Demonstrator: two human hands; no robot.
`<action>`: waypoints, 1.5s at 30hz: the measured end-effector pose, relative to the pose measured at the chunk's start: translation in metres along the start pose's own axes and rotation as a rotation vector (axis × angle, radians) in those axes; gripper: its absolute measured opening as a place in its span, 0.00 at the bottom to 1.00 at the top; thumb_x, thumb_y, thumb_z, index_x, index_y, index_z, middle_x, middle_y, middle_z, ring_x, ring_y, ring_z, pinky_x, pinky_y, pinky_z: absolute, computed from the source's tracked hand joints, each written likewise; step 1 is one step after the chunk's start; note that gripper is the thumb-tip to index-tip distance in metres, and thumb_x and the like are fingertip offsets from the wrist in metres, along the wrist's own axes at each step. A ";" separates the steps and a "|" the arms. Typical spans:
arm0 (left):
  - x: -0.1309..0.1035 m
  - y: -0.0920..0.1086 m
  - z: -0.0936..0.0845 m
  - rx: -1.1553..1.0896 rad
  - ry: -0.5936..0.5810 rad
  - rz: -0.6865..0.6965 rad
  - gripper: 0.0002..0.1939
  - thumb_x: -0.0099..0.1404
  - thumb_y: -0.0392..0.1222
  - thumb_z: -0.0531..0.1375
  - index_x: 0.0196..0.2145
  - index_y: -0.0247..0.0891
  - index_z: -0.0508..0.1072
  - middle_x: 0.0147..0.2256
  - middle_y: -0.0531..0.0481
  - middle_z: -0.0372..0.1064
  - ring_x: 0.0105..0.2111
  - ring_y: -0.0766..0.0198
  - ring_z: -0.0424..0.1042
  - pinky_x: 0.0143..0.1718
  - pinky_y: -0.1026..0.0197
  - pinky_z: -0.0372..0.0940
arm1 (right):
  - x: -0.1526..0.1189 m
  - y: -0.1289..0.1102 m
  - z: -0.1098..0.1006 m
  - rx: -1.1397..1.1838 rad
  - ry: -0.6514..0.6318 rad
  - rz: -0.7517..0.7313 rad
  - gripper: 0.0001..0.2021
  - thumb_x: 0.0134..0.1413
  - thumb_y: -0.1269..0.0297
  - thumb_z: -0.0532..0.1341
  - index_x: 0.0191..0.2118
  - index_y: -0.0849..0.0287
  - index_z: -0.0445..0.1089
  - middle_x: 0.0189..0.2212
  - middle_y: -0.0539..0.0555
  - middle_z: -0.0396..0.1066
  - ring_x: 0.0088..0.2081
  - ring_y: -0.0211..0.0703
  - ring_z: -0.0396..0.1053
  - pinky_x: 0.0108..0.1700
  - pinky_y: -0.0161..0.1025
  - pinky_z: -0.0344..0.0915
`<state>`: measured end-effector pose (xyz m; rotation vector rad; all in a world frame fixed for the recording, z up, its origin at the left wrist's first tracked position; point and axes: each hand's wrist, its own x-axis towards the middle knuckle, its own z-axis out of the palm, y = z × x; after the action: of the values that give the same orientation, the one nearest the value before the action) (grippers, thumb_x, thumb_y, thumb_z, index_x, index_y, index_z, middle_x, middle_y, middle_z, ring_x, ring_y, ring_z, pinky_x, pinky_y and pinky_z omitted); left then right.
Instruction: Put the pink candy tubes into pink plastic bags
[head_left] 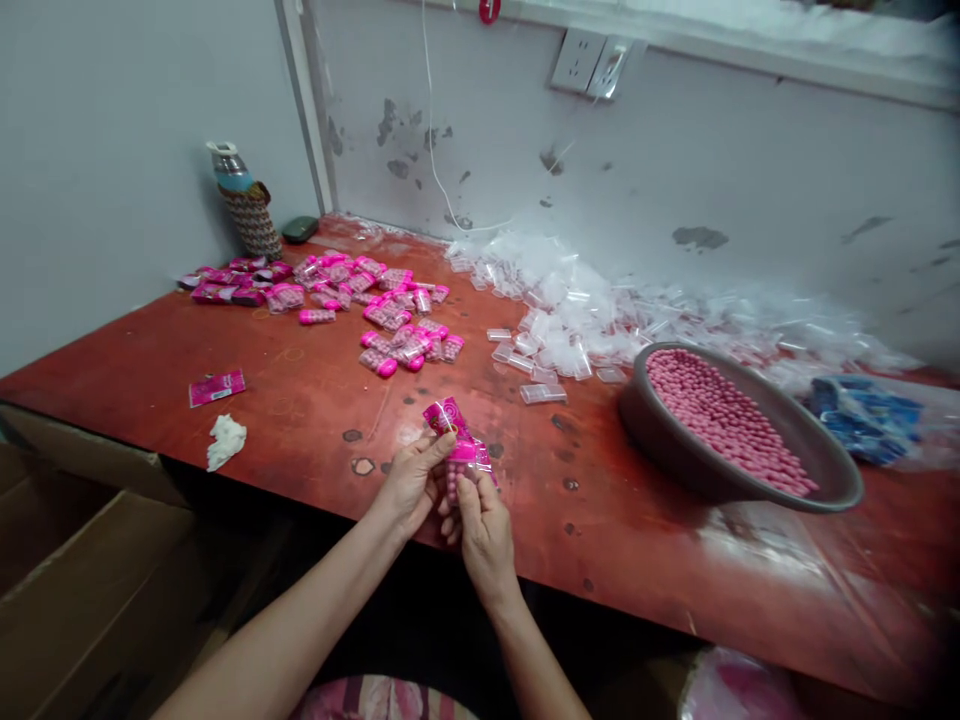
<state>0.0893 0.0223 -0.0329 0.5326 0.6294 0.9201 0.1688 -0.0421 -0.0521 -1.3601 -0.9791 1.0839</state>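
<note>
Pink-capped tube [452, 481] gripped in fingers of right hand [486, 535], wrapper [442, 412] pinched by left hand [411, 487]; could tear wrapper if tugged crookedly between 2 hands.

This seems to be a packing workshop, to judge by the worn red tabletop [600, 530] with its heap of clear plastic containers [570, 300], basin [652, 440] of pink balls [720, 420] and cluster of filled pink-capped containers [405, 345]. The grey wall [675, 150] behind has flaking patches [700, 238] and a power socket [579, 60], and an open cardboard box [97, 590] stands below the tabletop's left end.
</note>
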 end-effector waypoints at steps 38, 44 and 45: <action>-0.012 -0.004 0.006 0.202 0.030 0.009 0.11 0.50 0.44 0.63 0.25 0.32 0.69 0.13 0.54 0.62 0.09 0.71 0.59 0.11 0.69 0.56 | -0.009 0.000 -0.002 -0.157 0.104 -0.066 0.12 0.56 0.54 0.49 0.32 0.58 0.60 0.18 0.46 0.61 0.15 0.31 0.58 0.16 0.27 0.57; -0.015 -0.002 0.002 0.220 -0.061 -0.148 0.14 0.50 0.47 0.62 0.20 0.31 0.67 0.11 0.53 0.61 0.08 0.70 0.58 0.09 0.69 0.54 | -0.011 0.003 0.000 0.130 0.000 0.005 0.13 0.57 0.54 0.47 0.32 0.58 0.58 0.16 0.44 0.59 0.12 0.29 0.54 0.12 0.26 0.52; -0.015 -0.001 0.002 0.229 -0.073 -0.161 0.14 0.50 0.46 0.62 0.19 0.31 0.67 0.12 0.52 0.61 0.09 0.70 0.58 0.10 0.69 0.54 | -0.012 0.003 0.000 0.180 -0.013 0.017 0.13 0.57 0.54 0.47 0.31 0.58 0.57 0.16 0.43 0.58 0.12 0.28 0.54 0.11 0.26 0.51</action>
<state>0.0840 0.0084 -0.0283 0.7067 0.7048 0.6780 0.1657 -0.0538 -0.0544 -1.2180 -0.8595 1.1662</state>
